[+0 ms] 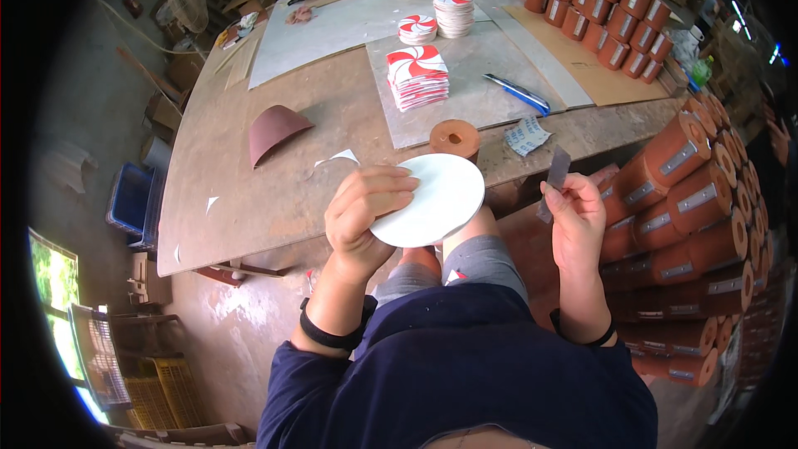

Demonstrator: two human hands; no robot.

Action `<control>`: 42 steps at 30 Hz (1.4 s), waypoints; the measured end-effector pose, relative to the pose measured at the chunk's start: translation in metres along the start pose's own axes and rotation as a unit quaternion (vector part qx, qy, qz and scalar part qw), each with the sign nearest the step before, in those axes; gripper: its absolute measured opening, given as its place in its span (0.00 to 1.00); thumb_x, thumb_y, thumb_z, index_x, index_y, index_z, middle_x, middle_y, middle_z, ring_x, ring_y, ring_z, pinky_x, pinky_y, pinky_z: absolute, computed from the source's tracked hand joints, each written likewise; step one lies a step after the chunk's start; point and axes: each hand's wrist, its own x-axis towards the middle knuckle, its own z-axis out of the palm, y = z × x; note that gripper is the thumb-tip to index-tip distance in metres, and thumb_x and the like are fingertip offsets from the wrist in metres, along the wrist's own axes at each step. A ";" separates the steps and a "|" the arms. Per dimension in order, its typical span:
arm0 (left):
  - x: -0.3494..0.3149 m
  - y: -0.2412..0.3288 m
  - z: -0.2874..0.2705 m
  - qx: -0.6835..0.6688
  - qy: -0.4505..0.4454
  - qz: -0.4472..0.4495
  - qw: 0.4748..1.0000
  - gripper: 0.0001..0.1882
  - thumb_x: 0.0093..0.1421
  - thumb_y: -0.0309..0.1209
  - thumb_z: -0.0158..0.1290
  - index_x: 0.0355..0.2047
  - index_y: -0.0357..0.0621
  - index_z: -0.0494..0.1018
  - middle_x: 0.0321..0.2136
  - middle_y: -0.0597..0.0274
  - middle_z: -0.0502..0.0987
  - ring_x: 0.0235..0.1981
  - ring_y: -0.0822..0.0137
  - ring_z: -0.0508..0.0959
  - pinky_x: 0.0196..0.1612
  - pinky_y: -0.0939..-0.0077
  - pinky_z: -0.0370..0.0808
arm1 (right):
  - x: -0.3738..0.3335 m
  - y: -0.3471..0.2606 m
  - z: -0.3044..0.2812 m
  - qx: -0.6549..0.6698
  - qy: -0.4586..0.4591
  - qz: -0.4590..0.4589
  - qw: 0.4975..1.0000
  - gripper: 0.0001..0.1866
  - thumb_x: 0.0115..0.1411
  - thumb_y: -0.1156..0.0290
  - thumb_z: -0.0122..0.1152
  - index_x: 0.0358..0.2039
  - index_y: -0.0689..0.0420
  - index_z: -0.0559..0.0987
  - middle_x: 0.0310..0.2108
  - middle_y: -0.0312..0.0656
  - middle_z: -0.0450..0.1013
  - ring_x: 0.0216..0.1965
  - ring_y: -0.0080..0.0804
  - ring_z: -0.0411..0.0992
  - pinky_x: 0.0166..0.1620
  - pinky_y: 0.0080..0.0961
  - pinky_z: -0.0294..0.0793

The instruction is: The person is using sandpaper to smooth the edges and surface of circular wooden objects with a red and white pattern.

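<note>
A flat white disc (436, 199) is gripped at its left edge by my left hand (359, 209), over my lap at the table's front edge. My right hand (579, 214) pinches a small dark grey strip (559, 168), perhaps sandpaper, between thumb and fingers, apart from the disc. Just beyond the disc stands a brown cylinder (455, 138) with a hole in its top. To its right lies a piece of printed-back paper (528, 136), and farther back a blue utility knife (517, 93).
A stack of red-and-white swirl squares (417, 76) and round stacks (453, 13) stand on the table (224, 191). A curved maroon piece (276, 133) lies left. Brown cylinders (665, 224) are piled at my right, with more (611, 12) at the back right.
</note>
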 end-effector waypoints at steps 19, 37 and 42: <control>-0.010 0.005 -0.003 0.006 0.003 -0.101 0.995 0.13 0.38 0.15 0.56 0.25 0.38 0.69 0.24 0.54 0.76 0.25 0.64 0.77 0.28 0.77 0.72 | -0.003 0.000 -0.003 -0.012 -0.003 0.000 1.000 0.09 0.50 0.84 0.56 0.33 0.60 0.73 0.27 0.32 0.69 0.28 0.15 0.64 0.34 0.12 0.63; -0.005 0.021 0.002 -0.116 0.077 -0.356 0.924 0.17 0.46 0.18 0.56 0.35 0.38 0.63 0.26 0.58 0.76 0.28 0.74 0.76 0.30 0.84 0.72 | -0.005 0.001 -0.005 -0.022 0.013 0.011 1.000 0.08 0.50 0.83 0.56 0.32 0.60 0.73 0.28 0.33 0.69 0.29 0.17 0.64 0.34 0.13 0.63; -0.005 0.019 0.000 -0.059 0.081 -0.320 0.942 0.08 0.47 0.19 0.56 0.27 0.36 0.69 0.22 0.61 0.75 0.23 0.77 0.74 0.26 0.85 0.70 | -0.006 0.000 -0.005 -0.025 0.018 0.009 0.999 0.08 0.50 0.83 0.56 0.32 0.61 0.73 0.28 0.33 0.69 0.29 0.17 0.64 0.34 0.13 0.63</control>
